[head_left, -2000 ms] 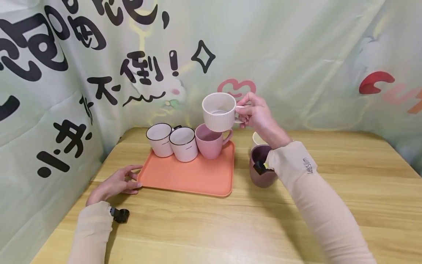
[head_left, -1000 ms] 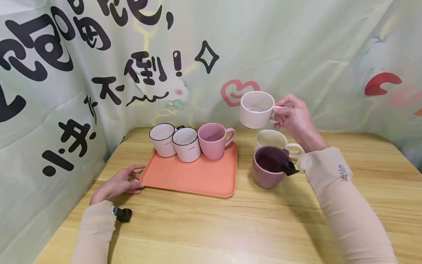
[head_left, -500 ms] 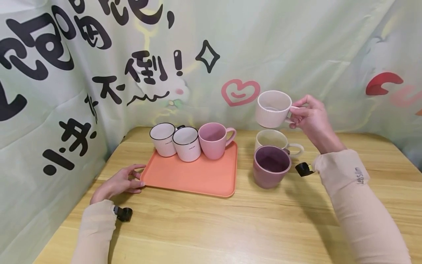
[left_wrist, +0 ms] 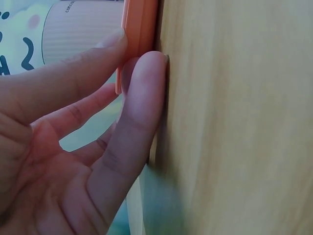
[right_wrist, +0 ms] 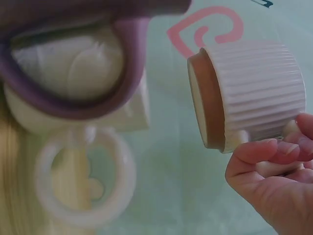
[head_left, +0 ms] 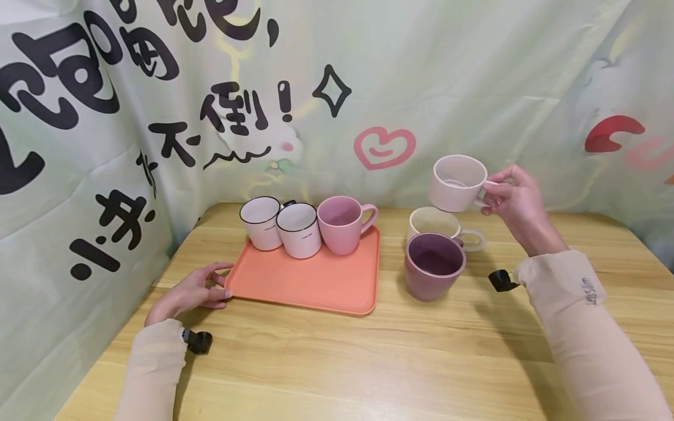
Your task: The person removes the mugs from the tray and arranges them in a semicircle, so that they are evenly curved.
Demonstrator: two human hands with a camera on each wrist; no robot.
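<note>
Thumb and fingers of the right hand (head_left: 518,199) pinch the handle of a pale ribbed mug (head_left: 454,196), a narrow grip on the handle alone. That mug is in the air above the bench (head_left: 326,362), mouth upward. In the head view its base shows just over the far rim of a cream mug (head_left: 433,221); the right wrist view shows the two apart, with an orange-brown band round the lifted mug's foot. The cream mug stands on the bench, its ring-shaped handle towards the right. A purple mug (head_left: 430,282) stands in front and hides part of it; whether these two touch I cannot tell.

To their left lies an orange tray (head_left: 300,283). The left hand (head_left: 192,291) has a narrow grip on its near left corner, one fingertip on the rim and another lower down, close to the bench. Three mugs stand upright in a row along the tray's far side: a white mug (head_left: 261,231) with a black rim at the left end, a matching mug (head_left: 299,240) in the middle, and a pink mug (head_left: 339,234) with its handle towards the right. Behind the bench hangs a pale green curtain (head_left: 474,88) with black lettering and a pink heart.
</note>
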